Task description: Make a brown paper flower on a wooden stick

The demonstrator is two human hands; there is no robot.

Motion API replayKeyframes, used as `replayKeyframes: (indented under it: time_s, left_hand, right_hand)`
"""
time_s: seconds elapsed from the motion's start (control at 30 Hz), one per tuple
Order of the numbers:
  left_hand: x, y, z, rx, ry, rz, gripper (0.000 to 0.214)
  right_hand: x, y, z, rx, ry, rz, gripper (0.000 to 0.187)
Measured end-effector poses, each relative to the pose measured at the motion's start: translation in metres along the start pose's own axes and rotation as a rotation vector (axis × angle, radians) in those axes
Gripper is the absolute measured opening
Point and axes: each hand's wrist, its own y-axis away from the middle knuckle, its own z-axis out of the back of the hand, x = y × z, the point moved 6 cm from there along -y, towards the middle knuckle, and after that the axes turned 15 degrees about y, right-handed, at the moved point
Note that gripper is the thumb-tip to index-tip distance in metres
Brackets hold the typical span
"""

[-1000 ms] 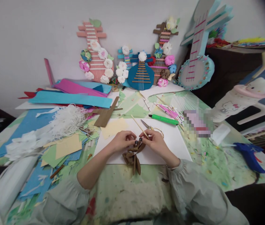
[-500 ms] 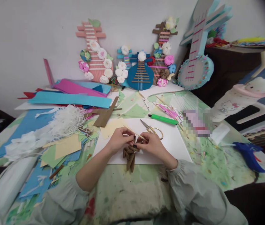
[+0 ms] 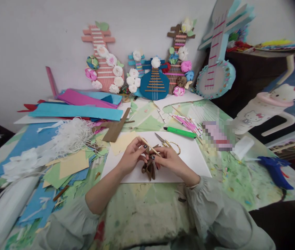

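Over a white sheet of paper (image 3: 191, 163), my left hand (image 3: 132, 157) is closed with thumb and fingers on a gathered piece of brown crepe paper (image 3: 149, 171). My right hand (image 3: 172, 162) faces it, its fingers closed on the other side of the same crepe paper. A thin wooden stick (image 3: 149, 146) slants across the top, from the left fingertips to the right fingers. How the stick meets the paper is hidden by the fingers. Just beyond the right hand lie gold-handled scissors (image 3: 166, 141), and behind them a green marker or cutter (image 3: 180, 132).
Left are white strings (image 3: 75, 133), paper scraps (image 3: 74, 163) and a turquoise crepe strip (image 3: 76, 110). A blue glue gun (image 3: 275, 173) and a tumbler (image 3: 258, 113) stand right. Decorated paper instruments (image 3: 154, 83) lean on the wall. Thin sticks (image 3: 186, 123) lie behind the marker.
The hanging brown crepe paper has been turned and drawn up, its folds now bunched closer under the fingers. The stick slants more steeply. The whole view has shifted slightly.
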Motion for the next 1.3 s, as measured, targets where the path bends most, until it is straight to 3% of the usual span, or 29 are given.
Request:
replayKeyframes:
  time_s: [0.17,0.33,0.7,0.83,1.0,1.3]
  left_hand:
    - [0.003,0.001,-0.005,0.05,-0.004,0.016,0.02]
    - [0.0,0.0,0.0,-0.026,0.008,-0.045,0.021]
    - [0.005,0.0,0.004,-0.084,0.059,-0.056,0.023]
    - [0.003,-0.001,0.01,-0.116,-0.067,-0.037,0.029]
    - [0.009,-0.004,0.015,-0.055,-0.303,0.103,0.032]
    - [0.009,-0.003,0.012,0.015,-0.248,0.127,0.035]
  right_hand:
    - [-0.009,-0.002,0.005,-0.065,0.079,-0.055,0.021]
    - [-0.018,-0.003,0.007,-0.12,0.141,-0.097,0.008]
    - [-0.017,-0.002,0.008,-0.152,0.182,-0.11,0.007]
    - [-0.018,-0.001,0.009,-0.175,0.187,-0.124,0.006]
    - [-0.016,-0.001,0.01,-0.194,0.176,-0.144,0.01]
    - [-0.008,0.0,0.01,-0.189,0.058,-0.099,0.01]
